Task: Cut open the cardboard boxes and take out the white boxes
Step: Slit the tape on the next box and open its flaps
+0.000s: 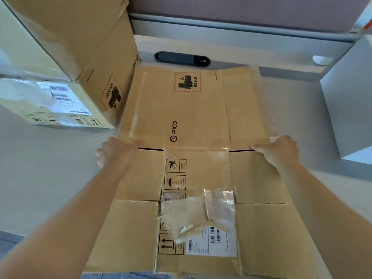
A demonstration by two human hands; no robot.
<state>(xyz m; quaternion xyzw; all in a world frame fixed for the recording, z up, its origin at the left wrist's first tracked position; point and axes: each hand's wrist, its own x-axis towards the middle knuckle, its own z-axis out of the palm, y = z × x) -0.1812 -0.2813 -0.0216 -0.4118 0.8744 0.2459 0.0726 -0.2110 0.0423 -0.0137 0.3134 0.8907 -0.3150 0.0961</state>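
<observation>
Flattened carton: we see it opened out and lying flat on the desk, long axis running from our chest toward the far partition; its PICO panel is the far half.
Fold line: a crease with slits at both ends crosses the carton between our two hands.
Left hand: fingers curled over the carton's left edge at the slit, gripping the board.
Right hand: fingers curled round the right edge at the other slit, thumb hidden.
Key relation: both hands sit level on the crease, neither nearer; the far panel lies beyond the fingertips, so we judge a fold toward us comes next.
Loose tape: crumpled clear film clings mid-carton, above the shipping label.
Unopened cardboard box: stands far left, just beside the flat carton's corner, nearer the left hand.
White box: stands at right, apart from the carton.
Progress: one carton emptied, we judge; one still sealed.
</observation>
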